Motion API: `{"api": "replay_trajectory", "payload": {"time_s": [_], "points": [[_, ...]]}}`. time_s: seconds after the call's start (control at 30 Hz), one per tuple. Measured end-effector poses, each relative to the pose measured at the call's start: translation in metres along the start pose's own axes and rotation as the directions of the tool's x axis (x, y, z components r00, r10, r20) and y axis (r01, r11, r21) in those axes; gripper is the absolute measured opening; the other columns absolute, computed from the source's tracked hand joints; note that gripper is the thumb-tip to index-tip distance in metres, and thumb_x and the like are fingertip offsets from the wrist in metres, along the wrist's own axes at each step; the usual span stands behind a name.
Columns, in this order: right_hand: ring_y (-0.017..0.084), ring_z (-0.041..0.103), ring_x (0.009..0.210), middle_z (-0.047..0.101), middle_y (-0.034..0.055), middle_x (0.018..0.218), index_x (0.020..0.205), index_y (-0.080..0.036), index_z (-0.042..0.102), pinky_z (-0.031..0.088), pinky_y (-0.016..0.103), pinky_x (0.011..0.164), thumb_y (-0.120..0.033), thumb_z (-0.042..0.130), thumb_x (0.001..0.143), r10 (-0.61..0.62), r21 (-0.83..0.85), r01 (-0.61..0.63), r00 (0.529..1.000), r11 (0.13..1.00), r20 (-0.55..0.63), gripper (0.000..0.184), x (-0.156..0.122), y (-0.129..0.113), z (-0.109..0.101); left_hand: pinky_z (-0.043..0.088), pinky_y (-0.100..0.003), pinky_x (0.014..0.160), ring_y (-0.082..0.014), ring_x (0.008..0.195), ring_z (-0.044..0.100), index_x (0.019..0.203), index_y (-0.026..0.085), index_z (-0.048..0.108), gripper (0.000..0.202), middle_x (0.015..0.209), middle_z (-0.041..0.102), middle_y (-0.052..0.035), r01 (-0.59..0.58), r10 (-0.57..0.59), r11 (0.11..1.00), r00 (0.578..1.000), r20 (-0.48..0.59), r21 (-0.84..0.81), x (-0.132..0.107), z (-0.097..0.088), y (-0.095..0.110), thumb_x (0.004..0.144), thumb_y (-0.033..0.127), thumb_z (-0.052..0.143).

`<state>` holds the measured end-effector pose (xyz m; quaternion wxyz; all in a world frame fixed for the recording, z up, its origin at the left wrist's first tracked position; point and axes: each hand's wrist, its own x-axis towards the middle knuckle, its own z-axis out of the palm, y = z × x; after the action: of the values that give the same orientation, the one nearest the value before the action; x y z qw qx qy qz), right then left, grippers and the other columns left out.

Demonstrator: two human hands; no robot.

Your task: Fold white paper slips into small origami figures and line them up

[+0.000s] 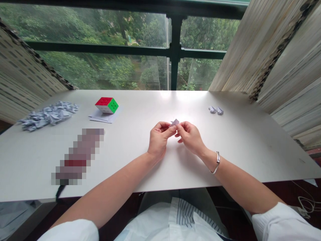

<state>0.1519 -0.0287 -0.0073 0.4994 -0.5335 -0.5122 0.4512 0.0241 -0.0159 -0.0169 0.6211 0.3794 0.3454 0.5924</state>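
Note:
Above the middle of the white table, a small folded piece of paper (175,123) is pinched between my two hands. My left hand (159,135) grips it from the left with thumb and fingers closed. From the right, my right hand (188,134) holds its edge between thumb and forefinger, the other fingers curled below. The lower part of the paper is hidden behind my fingers. Two small folded paper pieces (216,110) lie farther back, to the right of my hands.
A heap of folded papers (51,115) lies at the far left of the white table (240,147). A puzzle cube (107,105) rests on paper sheets (101,117). Nearer me lies a blurred-out long object (77,157) with a black cord. Windows and curtains (250,50) stand behind.

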Motion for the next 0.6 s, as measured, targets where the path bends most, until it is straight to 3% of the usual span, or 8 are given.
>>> {"api": "replay_trajectory", "payload": {"time_s": [0.2, 0.43, 0.5, 0.6], "points": [[0.014, 0.066, 0.066, 0.064, 0.0018, 0.077, 0.084, -0.019, 0.055, 0.053, 0.021, 0.047, -0.049, 0.062, 0.085, 0.037, -0.001, -0.037, 0.999, 0.999, 0.010, 0.030, 0.000, -0.001, 0.001, 0.054, -0.031, 0.076, -0.0124, 0.069, 0.065, 0.075, 0.015, 0.062, 0.031, 0.073, 0.068, 0.0010, -0.003, 0.003, 1.000, 0.999, -0.034, 0.011, 0.002, 0.001, 0.001, 0.061, 0.026, 0.088], [0.014, 0.065, 0.066, 0.061, -0.0003, 0.083, 0.098, -0.021, 0.055, 0.052, 0.020, 0.042, -0.056, 0.072, 0.075, 0.050, 0.188, -0.047, 0.999, 0.981, -0.009, 0.046, 0.002, -0.006, -0.002, 0.055, -0.031, 0.076, -0.0134, 0.069, 0.067, 0.074, 0.016, 0.058, 0.036, 0.071, 0.069, 0.0009, 0.049, -0.055, 0.996, 0.994, -0.094, -0.069, 0.007, -0.001, 0.009, 0.058, 0.025, 0.089], [0.014, 0.065, 0.069, 0.063, 0.0013, 0.085, 0.101, -0.020, 0.058, 0.050, 0.019, 0.041, -0.055, 0.075, 0.072, 0.104, 0.216, -0.112, 0.993, 0.970, 0.047, 0.049, 0.002, -0.008, -0.004, 0.055, -0.031, 0.076, -0.0133, 0.071, 0.068, 0.074, 0.016, 0.058, 0.035, 0.073, 0.070, 0.0006, 0.067, -0.074, 0.994, 0.994, -0.079, -0.082, 0.008, -0.003, 0.009, 0.059, 0.024, 0.089], [0.013, 0.064, 0.071, 0.065, 0.0029, 0.086, 0.090, -0.019, 0.063, 0.047, 0.017, 0.043, -0.050, 0.079, 0.069, 0.124, 0.230, -0.151, 0.984, 0.962, 0.128, 0.041, 0.002, -0.011, -0.008, 0.056, -0.031, 0.078, -0.0136, 0.074, 0.069, 0.075, 0.016, 0.060, 0.033, 0.074, 0.071, -0.0004, 0.089, -0.091, 0.992, 0.995, -0.026, -0.087, 0.007, -0.004, 0.007, 0.061, 0.024, 0.088]]}}
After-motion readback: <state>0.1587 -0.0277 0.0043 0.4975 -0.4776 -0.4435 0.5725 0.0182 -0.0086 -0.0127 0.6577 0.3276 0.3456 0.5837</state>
